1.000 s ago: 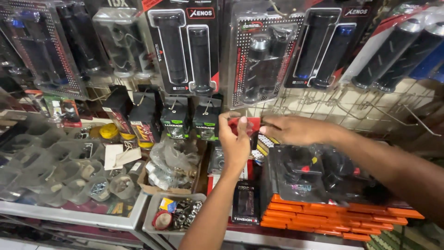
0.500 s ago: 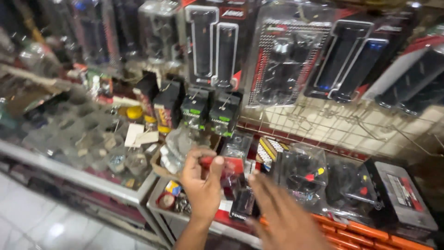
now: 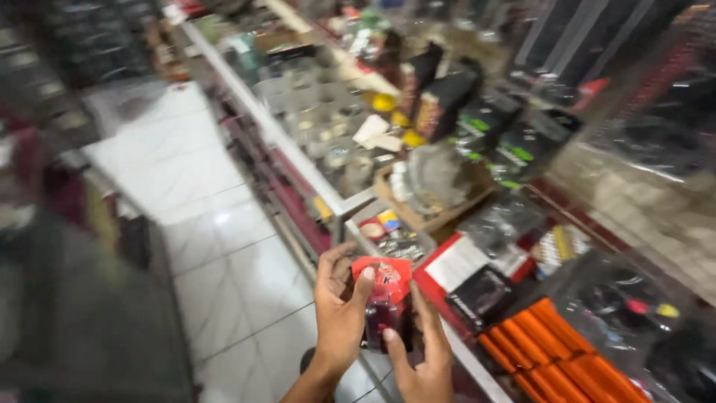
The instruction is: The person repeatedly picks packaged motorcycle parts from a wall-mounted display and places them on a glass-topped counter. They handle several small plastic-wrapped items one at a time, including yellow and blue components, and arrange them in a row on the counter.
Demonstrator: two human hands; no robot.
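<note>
So the whole thing sits on a long glass-topped counter (image 3: 298,160) with a pale metal edge, running away diagonally over a white tiled floor (image 3: 224,246). On top of it: a grid of small clear compartments (image 3: 321,112) with bits inside, a shallow cardboard tray (image 3: 436,213) holding something round and grey, a stack of orange boxes (image 3: 548,351) at the near end, and flat red-and-white packets (image 3: 459,265) just beside them. Everything's pretty blurry, so the small stuff is hard to make out.
</note>
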